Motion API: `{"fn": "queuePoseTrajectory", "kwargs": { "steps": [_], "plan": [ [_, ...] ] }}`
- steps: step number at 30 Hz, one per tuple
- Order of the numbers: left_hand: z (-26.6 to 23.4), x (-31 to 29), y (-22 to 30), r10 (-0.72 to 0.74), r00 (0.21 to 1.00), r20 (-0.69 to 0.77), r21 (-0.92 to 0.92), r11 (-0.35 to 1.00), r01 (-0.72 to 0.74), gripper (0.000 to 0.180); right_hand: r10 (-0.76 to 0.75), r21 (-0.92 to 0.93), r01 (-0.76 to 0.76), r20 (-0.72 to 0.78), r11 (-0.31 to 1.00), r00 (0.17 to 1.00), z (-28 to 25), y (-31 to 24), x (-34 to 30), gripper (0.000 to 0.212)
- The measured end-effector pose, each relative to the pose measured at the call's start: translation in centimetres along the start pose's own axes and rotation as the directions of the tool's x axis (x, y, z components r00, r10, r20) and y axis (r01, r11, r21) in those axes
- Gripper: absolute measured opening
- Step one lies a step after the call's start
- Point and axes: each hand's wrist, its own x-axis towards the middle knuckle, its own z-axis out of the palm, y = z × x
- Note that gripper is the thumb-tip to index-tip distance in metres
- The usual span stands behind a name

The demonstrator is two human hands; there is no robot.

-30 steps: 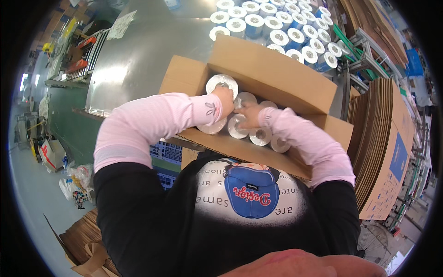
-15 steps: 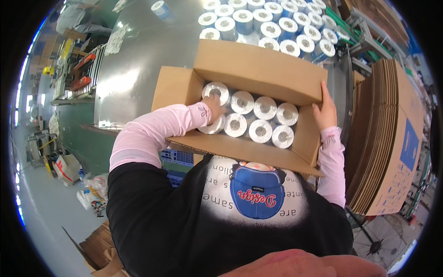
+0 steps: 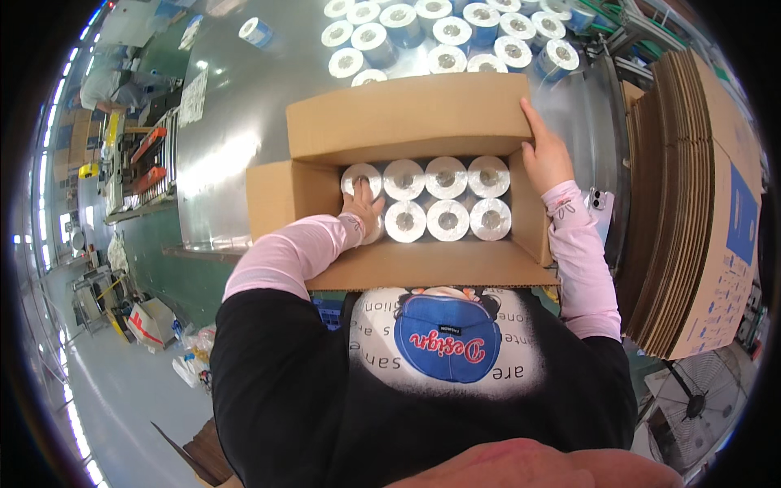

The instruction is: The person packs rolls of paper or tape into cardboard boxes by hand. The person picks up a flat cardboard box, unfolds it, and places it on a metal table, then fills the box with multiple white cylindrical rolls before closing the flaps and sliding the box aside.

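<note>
An open brown cardboard box (image 3: 407, 264) sits on the metal table in front of me, its far flap (image 3: 407, 114) raised. Inside stand several white film-wrapped rolls (image 3: 447, 220), upright in two rows. My left hand (image 3: 364, 208) reaches into the box's left end. Its fingers are apart and rest on the top of the far-left roll (image 3: 355, 175), partly covering the near-left one. My right hand (image 3: 550, 159) holds the box's far right corner, thumb toward the inside and a finger stretched along the flap's edge.
More upright rolls with blue sides (image 3: 403, 28) crowd the table's (image 3: 220, 138) far side; one roll (image 3: 255, 32) stands apart at left. A phone (image 3: 599, 207) lies right of the box. Flattened cartons (image 3: 691, 203) are stacked at right, above a fan (image 3: 695, 405). Another person (image 3: 110, 88) is far left.
The box has turned from slanted to nearly level in the view, and its rolls now line up straighter. My left fingers have shifted on the rolls. The right hand stays at the box's corner.
</note>
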Motion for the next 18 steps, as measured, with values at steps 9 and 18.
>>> {"fn": "queuePoseTrajectory", "kwargs": {
  "steps": [9, 18],
  "plan": [
    [-26.5, -0.6, -10.7, 0.412, 0.877, -0.248, -0.962, 0.004, -0.274, 0.036, -0.015, 0.104, 0.016, -0.009, 0.994, 1.000, 1.7, 1.6, 1.1, 0.043],
    [-8.4, 23.7, -15.4, -0.638, 0.768, -0.056, -0.631, 0.618, 0.468, 0.078, 0.074, 0.719, -0.168, 0.160, 0.674, 0.984, 6.3, 0.6, 7.1, 0.037]
  ]
}}
